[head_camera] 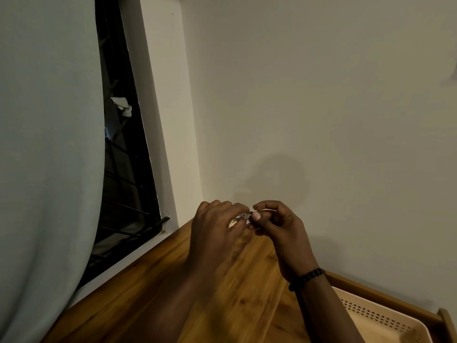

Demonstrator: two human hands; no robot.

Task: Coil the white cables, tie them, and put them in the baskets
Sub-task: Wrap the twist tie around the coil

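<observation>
Both hands are raised together above the far corner of the wooden table. My left hand has its fingers curled round a small bundle of white cable, of which only a pale bit shows between the fingers. My right hand pinches a thin dark tie at the cable with thumb and forefinger; a dark bead bracelet is on that wrist. A cream perforated basket lies at the lower right, partly cut off by the frame edge.
A plain wall stands right behind the hands. At the left are a dark window with bars and a pale curtain. A wooden ledge borders the basket.
</observation>
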